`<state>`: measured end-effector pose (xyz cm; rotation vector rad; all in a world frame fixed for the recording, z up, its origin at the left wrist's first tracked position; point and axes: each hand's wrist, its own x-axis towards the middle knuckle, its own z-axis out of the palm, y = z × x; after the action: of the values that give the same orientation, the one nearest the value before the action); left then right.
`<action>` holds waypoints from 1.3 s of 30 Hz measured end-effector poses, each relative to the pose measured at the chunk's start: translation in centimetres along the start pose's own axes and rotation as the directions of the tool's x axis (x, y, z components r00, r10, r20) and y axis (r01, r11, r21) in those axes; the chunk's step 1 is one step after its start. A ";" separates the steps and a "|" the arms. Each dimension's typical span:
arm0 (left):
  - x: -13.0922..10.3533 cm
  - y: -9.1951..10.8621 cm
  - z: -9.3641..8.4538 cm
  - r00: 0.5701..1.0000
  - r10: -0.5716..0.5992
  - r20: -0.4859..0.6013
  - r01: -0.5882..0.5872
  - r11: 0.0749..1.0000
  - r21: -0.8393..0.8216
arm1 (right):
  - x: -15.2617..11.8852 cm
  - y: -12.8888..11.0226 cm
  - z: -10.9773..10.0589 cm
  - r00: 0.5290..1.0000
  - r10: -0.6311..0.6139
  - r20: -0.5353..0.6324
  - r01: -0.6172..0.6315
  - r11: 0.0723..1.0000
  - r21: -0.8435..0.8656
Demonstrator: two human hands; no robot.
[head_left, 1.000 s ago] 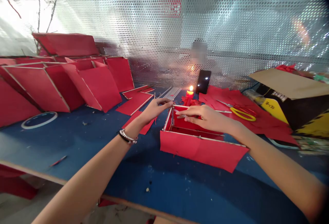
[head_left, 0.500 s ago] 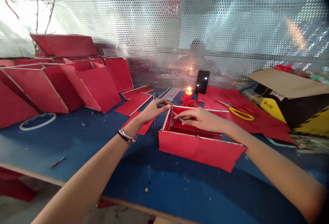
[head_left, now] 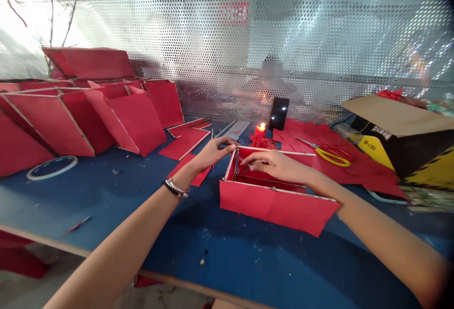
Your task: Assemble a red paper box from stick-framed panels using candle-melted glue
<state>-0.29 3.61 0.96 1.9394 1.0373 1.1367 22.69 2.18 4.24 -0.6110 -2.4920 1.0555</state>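
In front of me on the blue table sits a red paper box with thin wooden strips along its edges, its top open. My left hand pinches the box's far left corner between thumb and fingers. My right hand reaches over the open top, fingertips down inside near the left end wall. Its fingers are closed round a thin, pale stick-like piece, mostly hidden by them. Just behind the box burns a red candle, with crumpled red bits around its base.
Red paper boxes stand at the left, near a white ring. Behind the candle leans a phone. Yellow-handled scissors lie on red paper sheets at right, beside a black-and-yellow carton. A perforated metal screen closes the back.
My right hand's fingers have curled slightly more inside the box. The box has shifted a touch to the right. My left hand keeps its place at the corner.
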 end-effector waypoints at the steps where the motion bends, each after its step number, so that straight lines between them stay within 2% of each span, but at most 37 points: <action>1: 0.0 0.0 0.0 1.000 -0.001 -0.001 0.001 1.000 0.001 | 0.0 0.0 0.0 1.000 -0.002 -0.004 0.002 1.000 -0.013; 17: 0.0 0.1 -0.1 1.000 0.005 0.013 -0.005 1.000 0.012 | 0.0 0.0 -0.1 1.000 -0.013 -0.028 0.010 0.995 -0.102; 22: 0.0 0.2 0.0 1.000 0.012 0.018 -0.012 1.000 0.005 | 0.0 -0.2 0.5 0.998 0.006 0.070 -0.001 0.998 -0.069; 25: 0.0 0.1 0.1 1.000 0.021 0.022 -0.020 0.999 -0.028 | -0.3 -1.0 0.0 0.999 0.002 0.049 0.001 0.999 -0.053; 28: -0.2 -0.1 0.3 1.000 0.005 0.026 -0.003 0.995 -0.096 | -0.8 -2.0 -1.1 0.999 -0.023 -0.026 0.024 0.999 0.036; 30: -0.3 -0.1 0.5 1.000 -0.017 0.024 0.020 0.991 -0.130 | -1.0 -2.4 -2.0 0.983 -0.033 -0.183 0.052 0.994 0.100; 32: -0.4 0.1 0.6 0.999 -0.049 0.021 0.052 0.986 -0.156 | -1.2 -2.5 -2.8 0.929 -0.030 -0.369 0.074 0.991 0.107; 34: -0.4 0.2 0.8 0.996 -0.083 0.024 0.086 0.978 -0.189 | -1.2 -2.2 -3.2 0.884 -0.005 -0.468 0.043 0.997 0.070; 36: -0.5 0.4 0.9 0.994 -0.109 0.027 0.112 0.968 -0.223 | -1.2 -1.8 -3.3 0.877 0.043 -0.479 -0.042 0.999 0.013; 39: -0.5 0.5 1.1 0.989 -0.146 0.027 0.148 0.954 -0.261 | -1.2 -1.5 -3.0 0.892 0.136 -0.431 -0.171 0.984 -0.043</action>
<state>0.66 2.78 0.74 1.6297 0.9575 1.1211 24.76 2.40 7.08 -0.9648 -2.1321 0.7720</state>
